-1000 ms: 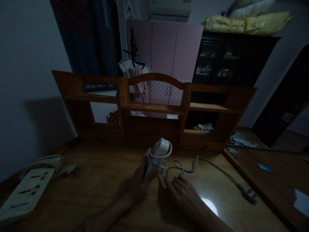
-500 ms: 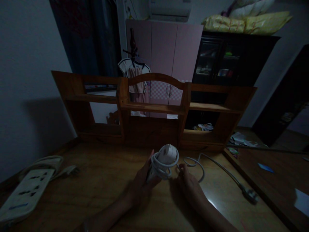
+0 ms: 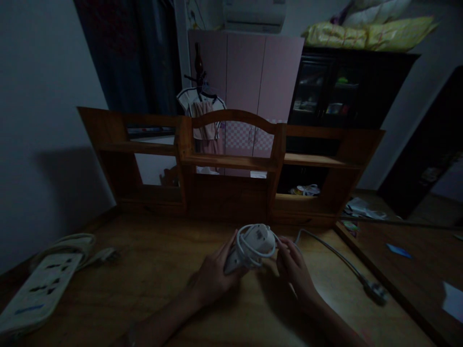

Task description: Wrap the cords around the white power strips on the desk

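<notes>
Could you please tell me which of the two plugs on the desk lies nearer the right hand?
The plug ending the grey cord, near the right edge of the desk; the other plug lies far left, beside the white power strip.

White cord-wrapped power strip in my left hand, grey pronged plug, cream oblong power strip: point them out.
White power strip point(image 3: 261, 237): head view, its end.
Grey plug point(image 3: 372, 290): head view, its body.
Cream power strip point(image 3: 40, 294): head view, its socket face.
</notes>
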`<action>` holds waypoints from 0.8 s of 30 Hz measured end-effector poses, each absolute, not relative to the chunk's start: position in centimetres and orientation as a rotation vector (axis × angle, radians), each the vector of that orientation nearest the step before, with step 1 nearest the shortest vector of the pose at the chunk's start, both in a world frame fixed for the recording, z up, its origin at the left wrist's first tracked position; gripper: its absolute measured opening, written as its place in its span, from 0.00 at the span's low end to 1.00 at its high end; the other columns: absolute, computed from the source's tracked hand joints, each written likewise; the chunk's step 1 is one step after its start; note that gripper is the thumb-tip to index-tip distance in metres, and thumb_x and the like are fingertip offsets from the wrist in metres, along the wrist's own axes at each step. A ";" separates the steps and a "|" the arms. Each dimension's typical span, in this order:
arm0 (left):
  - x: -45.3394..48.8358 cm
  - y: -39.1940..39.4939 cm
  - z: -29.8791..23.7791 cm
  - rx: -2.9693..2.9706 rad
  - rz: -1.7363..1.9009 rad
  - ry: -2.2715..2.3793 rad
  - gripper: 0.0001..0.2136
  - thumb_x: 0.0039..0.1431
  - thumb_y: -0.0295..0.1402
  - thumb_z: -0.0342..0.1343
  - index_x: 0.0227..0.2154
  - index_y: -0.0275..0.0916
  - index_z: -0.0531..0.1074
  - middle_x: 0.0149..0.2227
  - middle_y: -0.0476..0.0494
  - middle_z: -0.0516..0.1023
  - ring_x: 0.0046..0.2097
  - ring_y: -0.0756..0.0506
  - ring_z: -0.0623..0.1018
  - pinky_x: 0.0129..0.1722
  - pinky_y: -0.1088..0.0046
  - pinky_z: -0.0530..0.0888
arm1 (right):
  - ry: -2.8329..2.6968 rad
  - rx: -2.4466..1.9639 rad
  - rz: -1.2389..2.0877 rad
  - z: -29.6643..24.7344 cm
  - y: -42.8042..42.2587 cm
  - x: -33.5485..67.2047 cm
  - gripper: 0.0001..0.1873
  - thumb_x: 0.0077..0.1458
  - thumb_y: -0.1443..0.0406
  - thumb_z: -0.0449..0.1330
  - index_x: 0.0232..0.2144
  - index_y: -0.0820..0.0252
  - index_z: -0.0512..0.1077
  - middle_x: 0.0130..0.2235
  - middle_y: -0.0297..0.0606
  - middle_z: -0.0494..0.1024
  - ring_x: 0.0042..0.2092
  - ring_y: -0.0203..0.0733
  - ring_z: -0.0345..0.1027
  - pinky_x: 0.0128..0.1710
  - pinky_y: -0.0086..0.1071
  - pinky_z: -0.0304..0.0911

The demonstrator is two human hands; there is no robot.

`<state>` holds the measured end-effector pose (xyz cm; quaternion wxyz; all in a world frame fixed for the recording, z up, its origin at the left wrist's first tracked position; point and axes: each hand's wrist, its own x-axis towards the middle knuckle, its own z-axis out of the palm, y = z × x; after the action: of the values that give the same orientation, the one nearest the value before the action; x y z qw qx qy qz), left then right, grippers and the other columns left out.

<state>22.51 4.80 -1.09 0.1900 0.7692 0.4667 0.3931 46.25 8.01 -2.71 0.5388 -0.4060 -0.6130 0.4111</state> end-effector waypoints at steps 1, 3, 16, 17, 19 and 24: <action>22.5 4.9 -1.2 2.205 1.090 1.341 0.35 0.57 0.46 0.55 0.64 0.43 0.49 0.60 0.38 0.63 0.58 0.39 0.67 0.56 0.63 0.66 | -1.380 -0.949 1.059 -2.6 8.0 46.3 0.19 0.62 0.51 0.50 0.46 0.58 0.64 0.18 0.23 0.57 0.17 0.29 0.47 0.14 0.20 0.45; 22.4 5.1 -1.7 2.301 1.049 1.402 0.33 0.56 0.48 0.54 0.62 0.42 0.53 0.58 0.36 0.65 0.55 0.38 0.69 0.54 0.61 0.68 | -1.257 -0.903 1.182 -2.4 7.9 46.2 0.20 0.60 0.50 0.52 0.44 0.58 0.64 0.17 0.22 0.57 0.16 0.29 0.46 0.13 0.20 0.43; 22.7 5.1 -1.2 2.347 0.856 1.692 0.32 0.58 0.49 0.51 0.63 0.56 0.47 0.47 0.41 0.71 0.44 0.39 0.75 0.42 0.65 0.70 | -1.205 -0.874 1.062 -0.7 6.8 46.5 0.17 0.62 0.51 0.51 0.44 0.56 0.62 0.18 0.23 0.59 0.15 0.29 0.48 0.12 0.19 0.45; 22.7 5.2 -1.1 2.302 0.866 1.713 0.32 0.59 0.48 0.51 0.63 0.56 0.47 0.47 0.42 0.72 0.43 0.39 0.75 0.41 0.65 0.70 | -1.201 -0.874 1.021 -0.5 6.8 46.6 0.17 0.63 0.51 0.50 0.44 0.56 0.62 0.18 0.23 0.60 0.15 0.29 0.48 0.12 0.19 0.46; 22.5 5.5 -1.0 2.194 0.930 1.749 0.31 0.59 0.48 0.51 0.63 0.55 0.47 0.49 0.41 0.71 0.45 0.38 0.75 0.43 0.64 0.70 | -1.183 -0.879 0.953 -0.2 6.8 47.0 0.16 0.63 0.52 0.50 0.44 0.56 0.62 0.18 0.23 0.60 0.16 0.29 0.48 0.12 0.20 0.46; 22.0 6.0 -0.8 1.879 1.240 1.609 0.31 0.61 0.46 0.50 0.64 0.54 0.45 0.62 0.44 0.60 0.59 0.39 0.65 0.55 0.63 0.64 | -1.144 -0.872 0.938 -0.3 7.5 47.9 0.13 0.63 0.53 0.50 0.42 0.56 0.61 0.20 0.25 0.63 0.17 0.31 0.52 0.12 0.21 0.48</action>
<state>22.02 5.98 -0.83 0.1860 0.6673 0.5712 0.4403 47.90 7.53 -0.25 0.6535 -0.3843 -0.5041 0.4137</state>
